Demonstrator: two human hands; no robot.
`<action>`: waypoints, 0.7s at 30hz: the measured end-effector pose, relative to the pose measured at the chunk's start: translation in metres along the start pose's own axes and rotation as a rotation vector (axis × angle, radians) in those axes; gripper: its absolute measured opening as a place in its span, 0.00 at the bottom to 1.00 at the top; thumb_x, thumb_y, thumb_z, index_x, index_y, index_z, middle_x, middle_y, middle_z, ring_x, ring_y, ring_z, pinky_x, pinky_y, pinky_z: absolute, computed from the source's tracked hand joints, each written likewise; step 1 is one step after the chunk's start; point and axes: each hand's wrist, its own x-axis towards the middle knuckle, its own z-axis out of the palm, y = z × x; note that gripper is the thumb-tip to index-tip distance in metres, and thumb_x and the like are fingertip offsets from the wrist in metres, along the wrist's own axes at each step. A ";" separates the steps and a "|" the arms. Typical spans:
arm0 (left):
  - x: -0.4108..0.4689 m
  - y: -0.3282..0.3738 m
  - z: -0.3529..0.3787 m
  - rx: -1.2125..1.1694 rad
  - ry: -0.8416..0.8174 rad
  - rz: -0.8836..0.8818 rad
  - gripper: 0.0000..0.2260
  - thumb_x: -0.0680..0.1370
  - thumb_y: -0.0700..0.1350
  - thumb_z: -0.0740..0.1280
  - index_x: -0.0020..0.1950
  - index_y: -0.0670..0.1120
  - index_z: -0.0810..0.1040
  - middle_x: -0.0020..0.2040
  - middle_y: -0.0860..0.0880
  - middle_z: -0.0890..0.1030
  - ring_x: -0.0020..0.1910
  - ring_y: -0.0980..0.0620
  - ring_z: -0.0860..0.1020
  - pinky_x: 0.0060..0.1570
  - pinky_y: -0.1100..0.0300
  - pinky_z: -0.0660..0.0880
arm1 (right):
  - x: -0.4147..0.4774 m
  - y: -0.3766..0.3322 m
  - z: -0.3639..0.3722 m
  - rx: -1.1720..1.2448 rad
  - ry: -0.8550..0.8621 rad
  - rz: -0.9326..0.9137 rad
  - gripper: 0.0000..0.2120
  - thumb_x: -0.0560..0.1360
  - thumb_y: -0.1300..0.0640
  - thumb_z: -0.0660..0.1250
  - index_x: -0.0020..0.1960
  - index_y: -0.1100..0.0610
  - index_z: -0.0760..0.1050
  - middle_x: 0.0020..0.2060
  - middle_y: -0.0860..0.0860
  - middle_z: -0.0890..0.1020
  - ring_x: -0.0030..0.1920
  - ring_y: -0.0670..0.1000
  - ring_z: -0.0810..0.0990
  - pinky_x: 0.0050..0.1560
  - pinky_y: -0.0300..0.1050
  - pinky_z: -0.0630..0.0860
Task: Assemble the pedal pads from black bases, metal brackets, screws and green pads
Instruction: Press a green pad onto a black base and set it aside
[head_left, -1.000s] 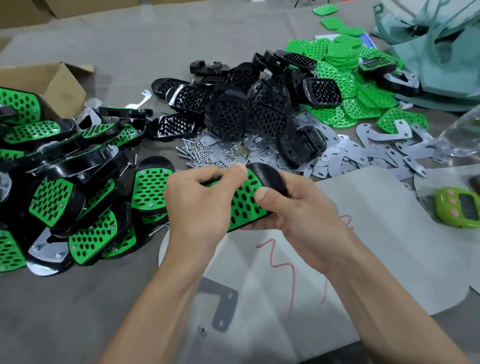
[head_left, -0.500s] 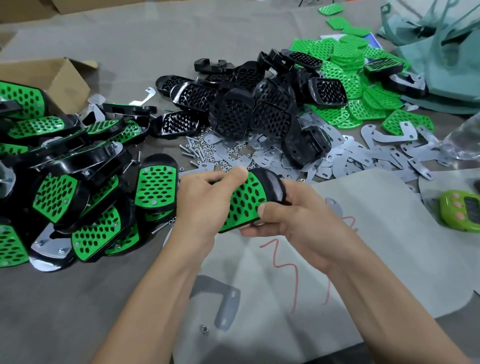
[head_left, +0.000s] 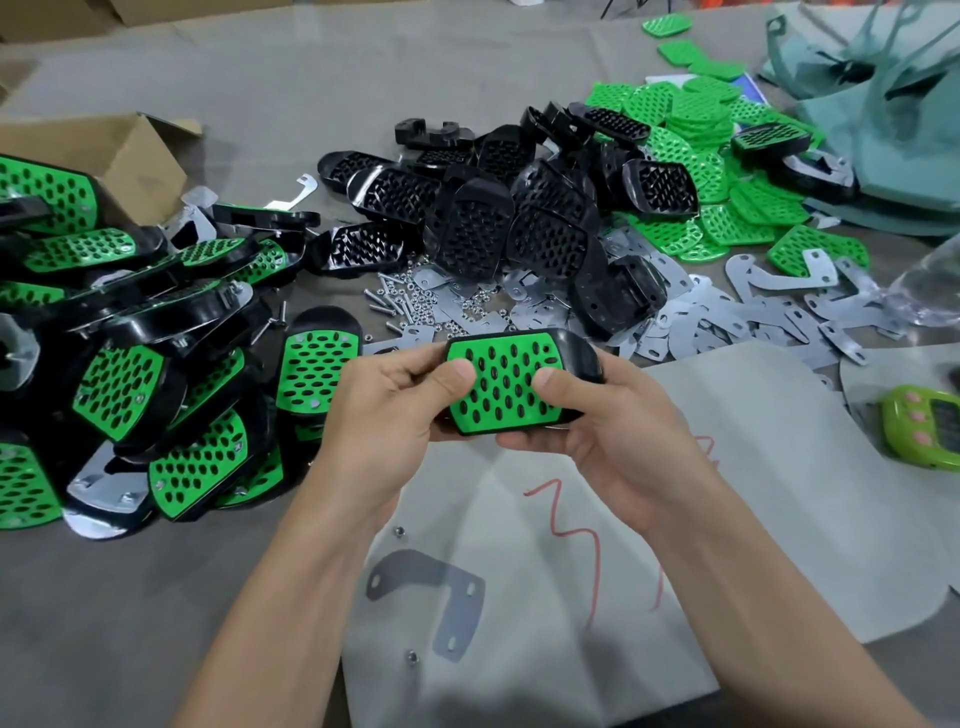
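1. Near edge of the bench: a grey sheet (head_left: 571, 649) with red pen marks lies flat. On it rest one loose bracket (head_left: 431, 597) and two small nuts (head_left: 399, 531), all apart from one another.
2. Above the sheet, both forearms reach in. The left hand (head_left: 384, 415) grasps the left end of a pedal pad (head_left: 506, 387), fingers curled beneath it and thumb pressed on the green face. The right hand (head_left: 623, 436) grasps the right end the same way.
3. The pedal pad is held off the bench at its centre, long side across. Its green pad (head_left: 498, 364) faces up, seated in a black base (head_left: 584, 353) whose rim shows at the right end.
4. Left edge: a heap of finished pads (head_left: 130, 374), with green faces and black undersides mixed. Some show bright metal.
5. Right edge: a small green device (head_left: 930, 426) with pink buttons. Beyond it is a clear bottle (head_left: 930, 286), partly out of frame.
6. Centre, just beyond the hands: a scatter of screws and nuts (head_left: 410, 301). Flat metal brackets (head_left: 727, 317) spread from there towards the right.
7. Further back, centre: a pile of bare black bases (head_left: 519, 223), touching the screws and brackets.
8. Far left: an open cardboard box (head_left: 104, 150).
9. Far right: a heap of loose green pads (head_left: 701, 156) with a few black bases among them. In the far right corner lies grey-green material (head_left: 883, 114); its kind cannot be told.
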 end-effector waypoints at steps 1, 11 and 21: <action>0.000 0.001 -0.001 0.007 -0.011 0.003 0.09 0.80 0.37 0.67 0.58 0.41 0.84 0.50 0.42 0.87 0.49 0.43 0.86 0.43 0.54 0.83 | 0.000 0.001 0.000 0.006 0.013 -0.006 0.07 0.77 0.68 0.66 0.54 0.63 0.81 0.49 0.62 0.86 0.48 0.62 0.86 0.40 0.51 0.83; -0.004 -0.006 -0.009 -0.033 -0.119 -0.032 0.22 0.75 0.25 0.67 0.63 0.45 0.80 0.50 0.45 0.87 0.47 0.48 0.86 0.39 0.60 0.82 | 0.003 0.007 0.002 0.011 0.057 -0.052 0.07 0.79 0.68 0.65 0.54 0.64 0.80 0.49 0.63 0.85 0.47 0.63 0.86 0.39 0.51 0.83; -0.007 -0.021 -0.006 -0.217 -0.022 -0.160 0.14 0.79 0.29 0.64 0.58 0.41 0.82 0.51 0.43 0.87 0.49 0.48 0.86 0.43 0.59 0.82 | 0.021 0.004 -0.020 -0.262 0.119 -0.036 0.09 0.73 0.55 0.70 0.49 0.57 0.85 0.47 0.56 0.87 0.49 0.56 0.86 0.49 0.55 0.84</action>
